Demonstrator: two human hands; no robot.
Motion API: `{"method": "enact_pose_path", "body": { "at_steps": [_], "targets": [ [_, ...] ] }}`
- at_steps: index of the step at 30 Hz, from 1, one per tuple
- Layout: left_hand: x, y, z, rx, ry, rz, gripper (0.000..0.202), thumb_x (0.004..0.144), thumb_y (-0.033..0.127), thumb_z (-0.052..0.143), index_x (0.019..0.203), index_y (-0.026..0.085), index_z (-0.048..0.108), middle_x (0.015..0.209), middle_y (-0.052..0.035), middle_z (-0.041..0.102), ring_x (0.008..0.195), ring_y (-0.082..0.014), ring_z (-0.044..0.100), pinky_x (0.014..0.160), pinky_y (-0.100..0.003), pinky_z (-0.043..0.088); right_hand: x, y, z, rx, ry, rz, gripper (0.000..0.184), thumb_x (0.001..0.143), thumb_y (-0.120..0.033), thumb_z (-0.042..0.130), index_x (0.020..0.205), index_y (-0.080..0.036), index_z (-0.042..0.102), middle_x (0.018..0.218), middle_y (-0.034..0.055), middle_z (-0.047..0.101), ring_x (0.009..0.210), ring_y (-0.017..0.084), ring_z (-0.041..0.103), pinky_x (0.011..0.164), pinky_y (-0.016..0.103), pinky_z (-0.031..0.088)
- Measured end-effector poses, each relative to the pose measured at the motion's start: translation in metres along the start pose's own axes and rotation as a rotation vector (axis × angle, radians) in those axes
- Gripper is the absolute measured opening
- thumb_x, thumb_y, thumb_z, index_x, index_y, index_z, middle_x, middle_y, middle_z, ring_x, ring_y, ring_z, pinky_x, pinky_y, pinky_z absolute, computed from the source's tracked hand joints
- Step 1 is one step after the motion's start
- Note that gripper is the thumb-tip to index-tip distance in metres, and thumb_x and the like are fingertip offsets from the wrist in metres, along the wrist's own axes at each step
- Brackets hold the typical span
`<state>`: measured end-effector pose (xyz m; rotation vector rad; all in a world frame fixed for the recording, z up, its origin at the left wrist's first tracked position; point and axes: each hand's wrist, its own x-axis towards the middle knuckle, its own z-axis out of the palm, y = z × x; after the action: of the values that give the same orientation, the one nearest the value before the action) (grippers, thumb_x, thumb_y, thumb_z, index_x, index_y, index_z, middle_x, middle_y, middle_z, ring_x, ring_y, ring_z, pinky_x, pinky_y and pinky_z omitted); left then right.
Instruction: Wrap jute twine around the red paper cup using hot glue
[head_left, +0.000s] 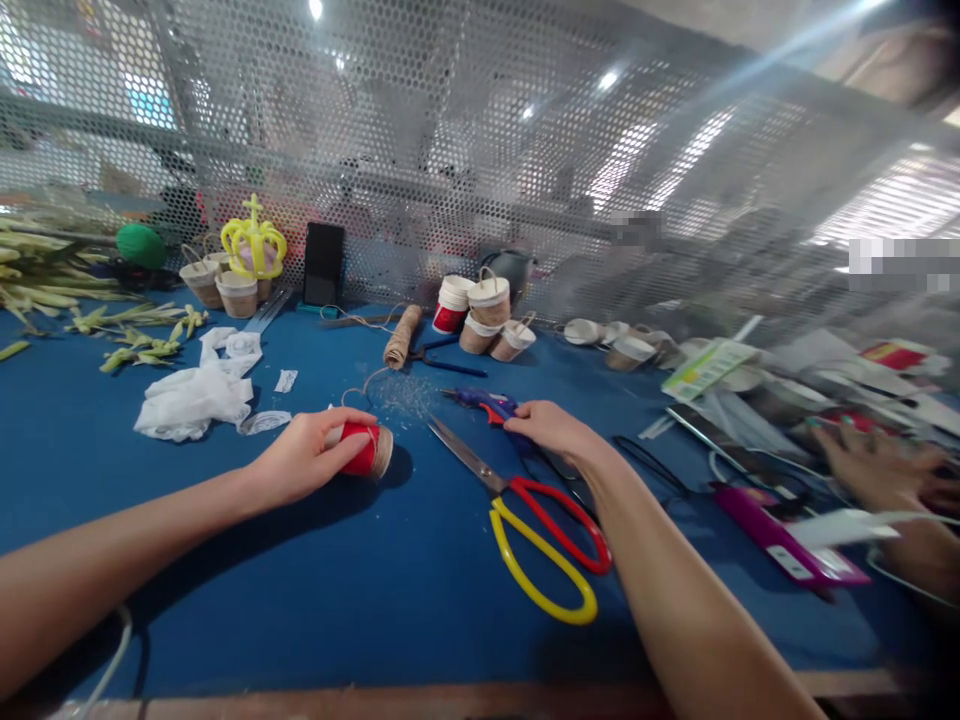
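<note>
My left hand [304,455] is closed around a small red paper cup [361,452] lying on its side, with twine wound around one end. A strand of that twine runs back toward the twine roll [403,336] on the blue table. To the right, my right hand [553,428] has its fingers around the blue glue gun [484,400], whose nozzle points left. Just in front of the glue gun lie large scissors [491,480] with one red and one yellow handle, blades toward the cup. Clear glue bits [409,395] are scattered between both hands.
Twine-wrapped cups [487,300] stand behind, beside dark pliers [450,362]. A phone [324,262], yellow crown [255,245] and white crumpled cloth [196,398] are at left. Another person's hand [874,465] is at right, near a purple power strip [784,535] and cables.
</note>
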<state>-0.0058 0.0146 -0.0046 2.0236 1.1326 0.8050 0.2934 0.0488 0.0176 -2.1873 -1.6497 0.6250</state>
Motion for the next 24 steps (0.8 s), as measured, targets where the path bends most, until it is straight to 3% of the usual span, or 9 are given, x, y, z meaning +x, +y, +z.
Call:
{"method": "enact_pose_path", "body": {
  "at_steps": [5, 11, 14, 17, 19, 24],
  "targets": [
    [0.0, -0.001, 0.0, -0.032, 0.024, 0.01, 0.031, 0.084, 0.034, 0.038, 0.096, 0.017, 0.061, 0.082, -0.0043, 0.067, 0.068, -0.0158, 0.059, 0.063, -0.026, 0.046, -0.004, -0.005, 0.0, 0.228, 0.007, 0.072, 0.014, 0.06, -0.019, 0.058, 0.048, -0.016, 0.052, 0.04, -0.0026, 0.047, 0.038, 0.009, 0.039, 0.04, 0.023, 0.027],
    [0.001, 0.001, 0.001, -0.035, 0.015, 0.021, 0.031, 0.084, 0.034, 0.037, 0.094, 0.016, 0.061, 0.083, -0.0045, 0.067, 0.069, -0.0157, 0.059, 0.063, -0.026, 0.046, -0.029, -0.033, -0.014, 0.534, 0.006, -0.015, 0.008, 0.062, -0.022, 0.057, 0.064, -0.018, 0.051, 0.052, -0.0025, 0.05, 0.047, 0.009, 0.047, 0.047, 0.022, 0.039],
    [0.001, 0.001, 0.001, -0.033, 0.024, 0.03, 0.031, 0.083, 0.034, 0.038, 0.093, 0.016, 0.061, 0.081, -0.004, 0.068, 0.067, -0.0157, 0.059, 0.062, -0.025, 0.046, -0.046, -0.048, -0.015, 0.7, -0.124, -0.118, 0.016, 0.062, -0.028, 0.06, 0.072, -0.015, 0.056, 0.056, -0.0008, 0.053, 0.048, 0.009, 0.048, 0.045, 0.022, 0.039],
    [0.0, 0.001, 0.0, -0.017, 0.01, 0.038, 0.031, 0.084, 0.034, 0.037, 0.095, 0.016, 0.06, 0.08, -0.0039, 0.067, 0.066, -0.015, 0.058, 0.061, -0.025, 0.045, -0.062, -0.054, -0.007, 0.825, -0.309, -0.239, 0.018, 0.068, -0.027, 0.057, 0.079, -0.014, 0.059, 0.046, -0.0049, 0.046, 0.04, 0.007, 0.039, 0.039, 0.021, 0.031],
    [0.0, 0.001, 0.0, -0.011, 0.003, 0.034, 0.032, 0.084, 0.033, 0.036, 0.096, 0.016, 0.06, 0.08, -0.0041, 0.067, 0.065, -0.0146, 0.058, 0.06, -0.024, 0.045, -0.071, -0.053, -0.001, 0.78, -0.356, -0.278, 0.016, 0.072, -0.028, 0.054, 0.077, -0.014, 0.059, 0.04, -0.007, 0.041, 0.036, 0.006, 0.035, 0.037, 0.02, 0.028],
    [0.0, 0.001, 0.0, -0.018, 0.025, 0.032, 0.03, 0.083, 0.032, 0.039, 0.096, 0.015, 0.06, 0.075, -0.0029, 0.066, 0.063, -0.0143, 0.057, 0.058, -0.023, 0.045, -0.092, -0.053, 0.006, 0.413, -0.269, -0.346, 0.02, 0.071, -0.034, 0.058, 0.062, -0.017, 0.055, 0.035, -0.0071, 0.042, 0.033, 0.008, 0.039, 0.04, 0.022, 0.035]
  ]
}}
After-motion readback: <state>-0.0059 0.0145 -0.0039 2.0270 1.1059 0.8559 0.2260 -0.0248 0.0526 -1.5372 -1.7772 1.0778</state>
